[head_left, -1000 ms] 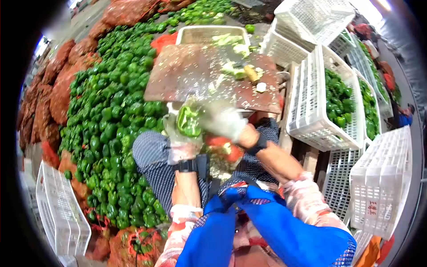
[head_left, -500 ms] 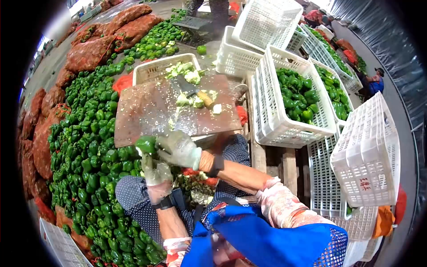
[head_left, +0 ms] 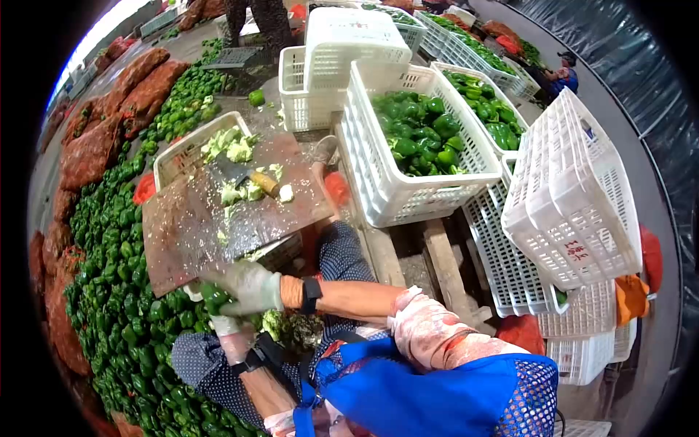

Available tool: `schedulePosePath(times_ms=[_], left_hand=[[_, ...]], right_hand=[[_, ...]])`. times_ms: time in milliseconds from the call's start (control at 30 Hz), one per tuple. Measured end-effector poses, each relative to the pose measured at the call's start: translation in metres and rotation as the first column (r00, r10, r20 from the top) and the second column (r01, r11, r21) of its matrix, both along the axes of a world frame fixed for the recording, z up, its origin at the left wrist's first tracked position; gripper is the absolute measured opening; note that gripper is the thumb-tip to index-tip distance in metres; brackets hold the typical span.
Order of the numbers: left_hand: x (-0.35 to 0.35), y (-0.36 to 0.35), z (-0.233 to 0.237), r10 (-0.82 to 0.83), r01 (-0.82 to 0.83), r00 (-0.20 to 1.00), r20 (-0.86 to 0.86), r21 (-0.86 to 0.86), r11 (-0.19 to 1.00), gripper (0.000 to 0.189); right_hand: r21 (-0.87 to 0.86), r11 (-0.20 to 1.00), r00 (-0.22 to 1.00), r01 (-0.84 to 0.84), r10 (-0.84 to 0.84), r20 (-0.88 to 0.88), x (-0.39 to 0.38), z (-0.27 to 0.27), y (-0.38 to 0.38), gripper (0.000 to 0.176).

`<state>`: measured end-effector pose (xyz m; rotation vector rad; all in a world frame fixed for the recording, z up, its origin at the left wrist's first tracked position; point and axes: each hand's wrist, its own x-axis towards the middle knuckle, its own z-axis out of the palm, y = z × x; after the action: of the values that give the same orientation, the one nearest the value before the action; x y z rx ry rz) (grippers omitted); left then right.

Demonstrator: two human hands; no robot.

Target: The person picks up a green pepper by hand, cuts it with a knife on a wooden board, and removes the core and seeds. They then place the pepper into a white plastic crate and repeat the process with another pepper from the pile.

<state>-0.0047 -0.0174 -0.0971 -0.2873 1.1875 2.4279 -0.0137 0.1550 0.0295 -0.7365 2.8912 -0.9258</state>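
Green pepper (head_left: 215, 297) lies between the gloved left hand (head_left: 227, 328) and right hand (head_left: 251, 288), beside the board (head_left: 211, 240). Both hands' fingers curl around it.

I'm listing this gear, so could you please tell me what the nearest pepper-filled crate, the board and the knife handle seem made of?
The crate looks like satiny moulded plastic: white, with regular slots. The board may be wood, though its wet, glossy brown surface leaves that open. The knife handle is probably dull wood, judging by its yellow-brown colour.
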Motion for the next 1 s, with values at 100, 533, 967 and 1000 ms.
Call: schedulePosePath(times_ms=[100, 533, 967, 1000], left_hand=[[0.001, 0.027, 0.052, 0.014, -0.013, 0.996, 0.094, -0.006, 1.0, 0.066], [0.005, 0.04, 0.094, 0.051, 0.038, 0.966, -0.252, 0.335, 0.941, 0.085], [-0.012, 0.03, 0.081, 0.061, -0.042, 0.994, -0.093, 0.191, 0.981, 0.059], [-0.006, 0.035, 0.096, 0.11, -0.103, 0.993, -0.031, 0.174, 0.979, 0.055]], right_hand=[[-0.017, 0.999, 0.995, -0.037, 0.038, 0.091, 0.008, 0.031, 0.016, 0.082], [0.137, 0.953, 0.963, 0.27, -0.268, -0.028, 0.024, 0.078, 0.11, 0.059], [0.012, 0.764, 0.762, 0.645, -0.644, 0.066, -0.028, 0.061, 0.208, 0.053], [0.071, 0.78, 0.778, 0.621, -0.625, 0.062, -0.051, 0.046, 0.197, 0.05]])
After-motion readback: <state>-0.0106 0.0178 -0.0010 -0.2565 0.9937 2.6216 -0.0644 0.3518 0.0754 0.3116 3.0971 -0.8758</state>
